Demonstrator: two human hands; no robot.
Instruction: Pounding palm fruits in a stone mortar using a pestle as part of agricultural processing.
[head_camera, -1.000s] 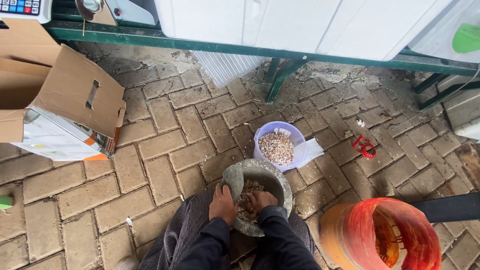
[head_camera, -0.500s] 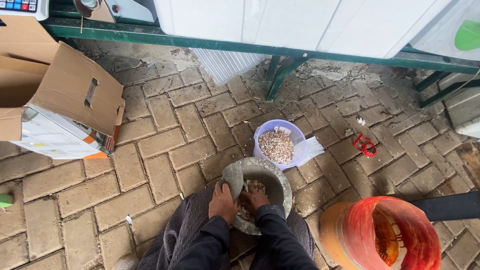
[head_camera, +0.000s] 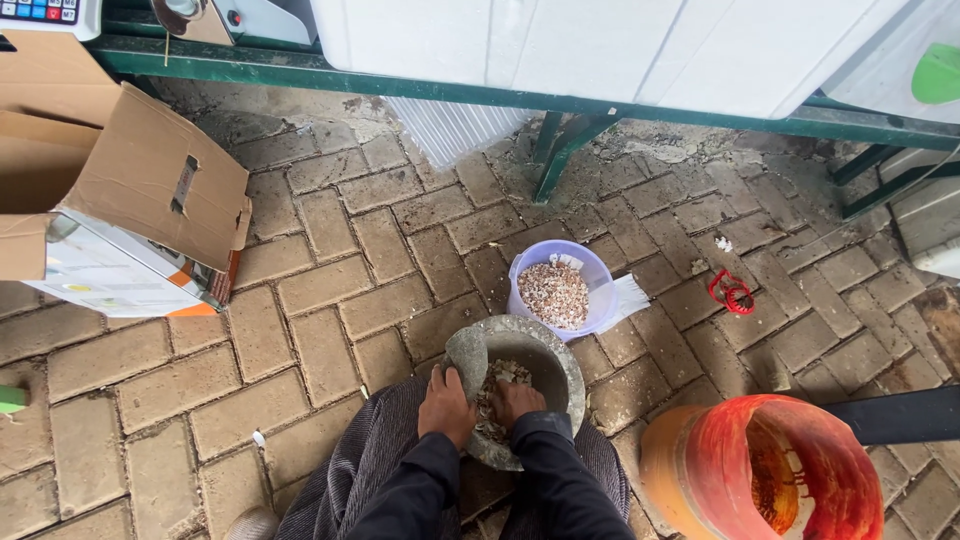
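Observation:
A grey stone mortar (head_camera: 560, 362) sits on the brick floor between my knees, with crushed pale bits inside. My left hand (head_camera: 446, 408) rests on its near left rim, against a grey stone pestle (head_camera: 466, 357) that leans on the rim. My right hand (head_camera: 514, 400) is inside the mortar, fingers down in the crushed bits. Just beyond the mortar stands a lilac plastic bowl (head_camera: 593, 272) holding pale shell-like pieces.
An orange plastic bucket (head_camera: 760, 470) stands at my right. An open cardboard box (head_camera: 120, 210) lies at left. A green metal bench frame (head_camera: 560, 140) runs across the back. A red ring (head_camera: 732, 290) lies on the bricks at right.
My view has shifted slightly. My left hand has slid a little along the rim by the pestle; my right hand stays in the mortar.

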